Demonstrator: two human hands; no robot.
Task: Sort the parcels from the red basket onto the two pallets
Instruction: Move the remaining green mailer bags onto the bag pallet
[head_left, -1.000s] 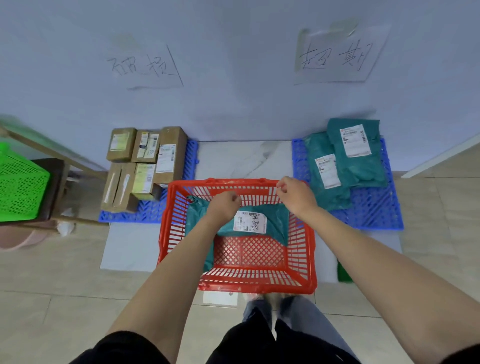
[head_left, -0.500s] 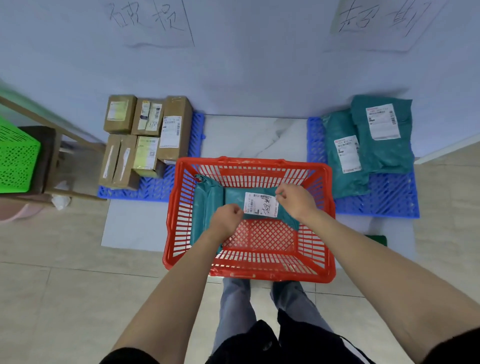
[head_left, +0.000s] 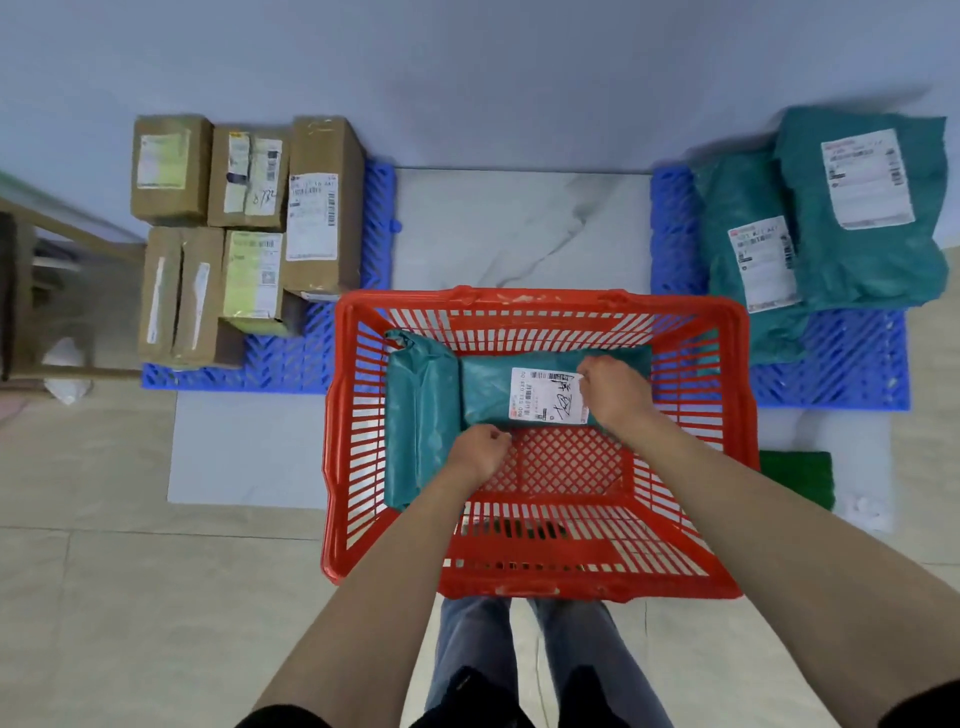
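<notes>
Head view: basket (head_left: 540, 590) holds two teal bags; the labelled bag (head_left: 498, 387) is pinched by both the left hand (head_left: 480, 452) and right hand (head_left: 613, 392), the other bag (head_left: 421, 410) untouched. Left pallet (head_left: 270, 364) carries boxes (head_left: 249, 228), right pallet (head_left: 852, 358) teal bags (head_left: 841, 244). Judged nearly done: two left.
</notes>
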